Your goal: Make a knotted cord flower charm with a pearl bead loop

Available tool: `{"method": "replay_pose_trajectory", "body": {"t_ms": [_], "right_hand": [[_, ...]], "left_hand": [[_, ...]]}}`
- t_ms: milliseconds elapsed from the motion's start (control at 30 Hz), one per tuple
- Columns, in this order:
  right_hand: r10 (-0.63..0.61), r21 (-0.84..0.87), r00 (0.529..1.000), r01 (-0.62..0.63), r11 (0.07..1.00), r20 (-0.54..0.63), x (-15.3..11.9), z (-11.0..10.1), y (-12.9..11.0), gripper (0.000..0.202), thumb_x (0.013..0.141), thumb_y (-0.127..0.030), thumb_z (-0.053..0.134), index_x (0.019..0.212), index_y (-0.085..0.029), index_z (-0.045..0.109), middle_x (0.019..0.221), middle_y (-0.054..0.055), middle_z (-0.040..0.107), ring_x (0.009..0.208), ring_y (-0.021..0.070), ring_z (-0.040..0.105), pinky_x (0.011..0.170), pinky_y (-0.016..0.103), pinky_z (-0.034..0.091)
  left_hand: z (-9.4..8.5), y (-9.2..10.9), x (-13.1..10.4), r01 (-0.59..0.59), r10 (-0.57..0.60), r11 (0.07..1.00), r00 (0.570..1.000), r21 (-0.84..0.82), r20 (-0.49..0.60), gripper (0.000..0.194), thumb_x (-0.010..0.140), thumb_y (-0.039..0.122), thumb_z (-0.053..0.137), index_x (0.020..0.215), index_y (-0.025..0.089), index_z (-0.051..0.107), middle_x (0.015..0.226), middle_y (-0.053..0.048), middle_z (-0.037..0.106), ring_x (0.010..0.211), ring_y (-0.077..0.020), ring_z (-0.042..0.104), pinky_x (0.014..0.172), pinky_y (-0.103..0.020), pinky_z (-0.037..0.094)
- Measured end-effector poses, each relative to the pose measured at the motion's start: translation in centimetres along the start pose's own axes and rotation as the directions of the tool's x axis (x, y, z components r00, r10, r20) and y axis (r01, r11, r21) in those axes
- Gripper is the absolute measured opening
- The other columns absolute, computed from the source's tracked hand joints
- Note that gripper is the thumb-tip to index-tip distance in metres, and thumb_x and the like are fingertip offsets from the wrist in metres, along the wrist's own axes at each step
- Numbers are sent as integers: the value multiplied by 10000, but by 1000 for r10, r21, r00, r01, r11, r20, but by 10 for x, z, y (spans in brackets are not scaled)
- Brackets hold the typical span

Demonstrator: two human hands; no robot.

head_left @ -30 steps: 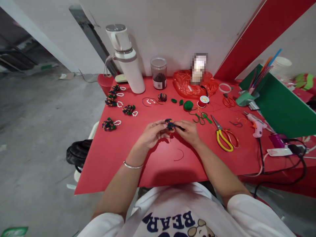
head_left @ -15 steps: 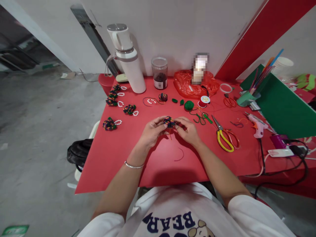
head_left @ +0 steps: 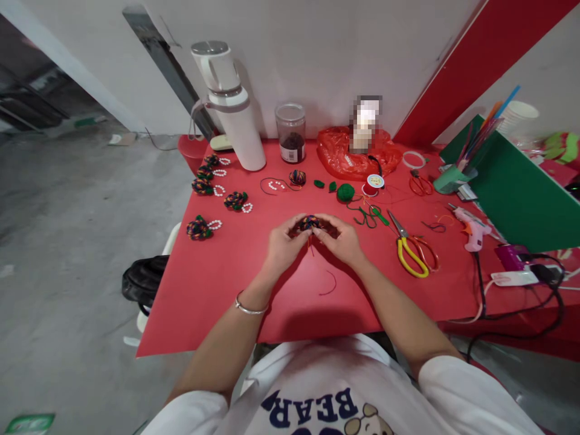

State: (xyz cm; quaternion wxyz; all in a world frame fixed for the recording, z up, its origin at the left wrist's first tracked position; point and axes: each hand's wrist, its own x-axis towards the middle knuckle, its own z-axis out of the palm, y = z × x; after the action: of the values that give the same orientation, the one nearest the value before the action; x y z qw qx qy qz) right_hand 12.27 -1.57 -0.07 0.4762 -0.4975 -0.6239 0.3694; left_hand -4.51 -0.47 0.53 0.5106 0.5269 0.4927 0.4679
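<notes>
Between my two hands, above the middle of the red table [head_left: 217, 302], is a dark multicoloured crocheted flower [head_left: 310, 222] with an orange thread hanging from it. My left hand [head_left: 290, 241] pinches its left side, and my right hand [head_left: 336, 237] grips it from the right, the thumbs nearly meeting at the front. Fingers cover much of the flower. A loose piece of dark red yarn [head_left: 330, 284] lies nearer to me. Beyond my hands are a ball of green yarn [head_left: 345, 193], green crocheted leaves [head_left: 319, 183] and a small multicoloured yarn ball [head_left: 297, 177].
Finished-looking flowers with bead loops [head_left: 199, 228] lie at the left. Yellow-handled scissors [head_left: 411, 257], a green crochet hook [head_left: 379, 214] and a pink glue gun [head_left: 473, 229] lie to the right. A white bottle [head_left: 244, 136], a clear jar [head_left: 291, 136] and a red plastic bag [head_left: 335, 154] stand along the wall.
Both hands have closed further around the flower, thumbs moving together at its near side, so less of it shows. The view has shifted slightly.
</notes>
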Motion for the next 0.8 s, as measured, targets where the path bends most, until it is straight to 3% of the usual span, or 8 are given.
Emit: {"method": "replay_pose_trajectory", "body": {"t_ms": [267,500,667,800], "right_hand": [[34,12,998,-33,999,-50,0,2,-1,311,866,-344,654,1145,-225,726,1076,62,767,913,182,716,839,325,570],[37,-38,999,-38,999,-38,-2,2,2,456,819,-370,722,1256,-242,690,1127,55,754,855,167,703,803,313,578],[32,-3,994,-33,999,-102,-3,8,0,397,845,-371,687,1213,-222,709,1098,67,761,822,168,702,768,310,584],[25,-13,992,-27,1000,-127,-5,10,0,374,862,-390,681,1197,-226,717,1086,67,765,854,177,711,798,317,586]], "left_hand": [[2,-10,1,-1,0,1000,1000,21,28,496,735,233,725,1225,150,720,1084,-94,769,928,-224,707,821,-361,583],[4,-15,0,-65,72,984,997,166,-31,523,764,166,676,1287,175,680,1091,-78,772,976,-226,715,916,-389,558],[8,-10,-4,-131,139,975,990,177,-35,429,809,175,656,1236,174,690,1157,-104,757,1049,-238,713,948,-386,554],[9,-7,-5,-114,123,977,992,183,-40,413,828,174,635,1235,194,698,1191,-88,752,1076,-237,712,980,-396,551]]}}
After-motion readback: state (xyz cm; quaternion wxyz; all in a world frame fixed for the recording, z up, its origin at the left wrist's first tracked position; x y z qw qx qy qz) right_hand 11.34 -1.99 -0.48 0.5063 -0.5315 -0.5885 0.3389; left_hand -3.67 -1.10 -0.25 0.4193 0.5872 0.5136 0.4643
